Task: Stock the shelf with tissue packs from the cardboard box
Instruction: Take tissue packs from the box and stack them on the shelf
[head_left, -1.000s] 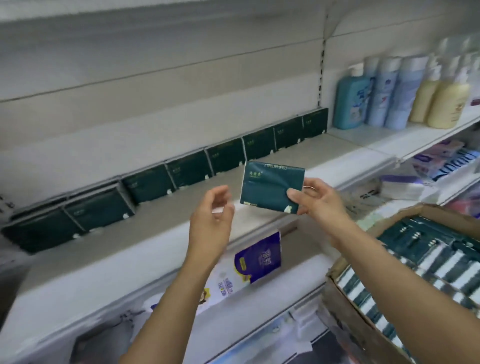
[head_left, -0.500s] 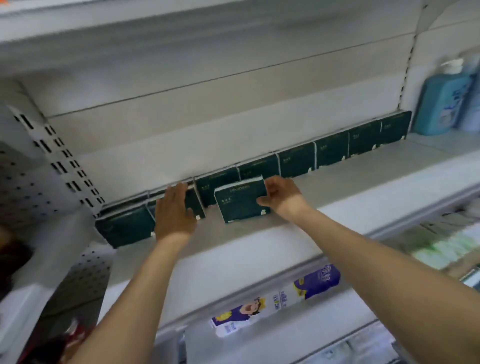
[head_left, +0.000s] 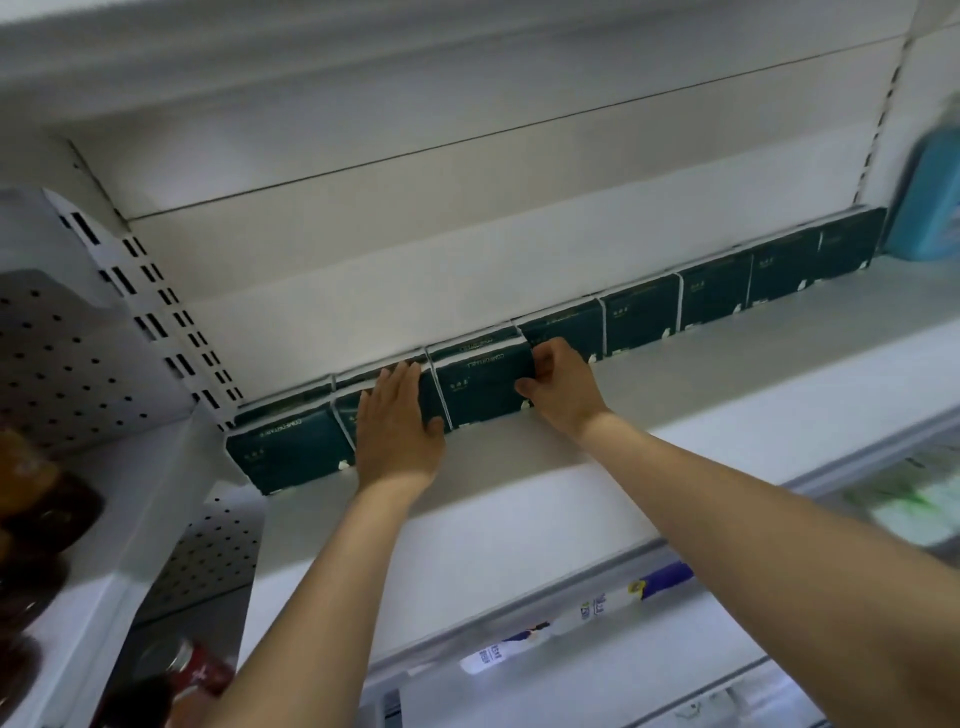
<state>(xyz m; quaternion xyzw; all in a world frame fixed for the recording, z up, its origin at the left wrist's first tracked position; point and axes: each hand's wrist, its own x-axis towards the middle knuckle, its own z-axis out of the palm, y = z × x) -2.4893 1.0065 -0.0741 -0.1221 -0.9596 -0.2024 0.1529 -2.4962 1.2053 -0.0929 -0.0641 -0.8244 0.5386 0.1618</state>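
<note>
- Your left hand (head_left: 397, 421) was bare from wrist to fingertips, with nothing but skin over the knuckles.
- Your right hand (head_left: 563, 389) was bare as well; its nails were too blurred to judge.
- Your left forearm (head_left: 322, 597) was uncovered as far as the view reached.
- Your right forearm (head_left: 753, 509) was likewise uncovered, and it looked much the broader of the two.

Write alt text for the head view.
The right hand grips a dark green tissue pack standing in a row of packs on a white shelf; the left hand lies flat on the neighbouring pack.
</note>
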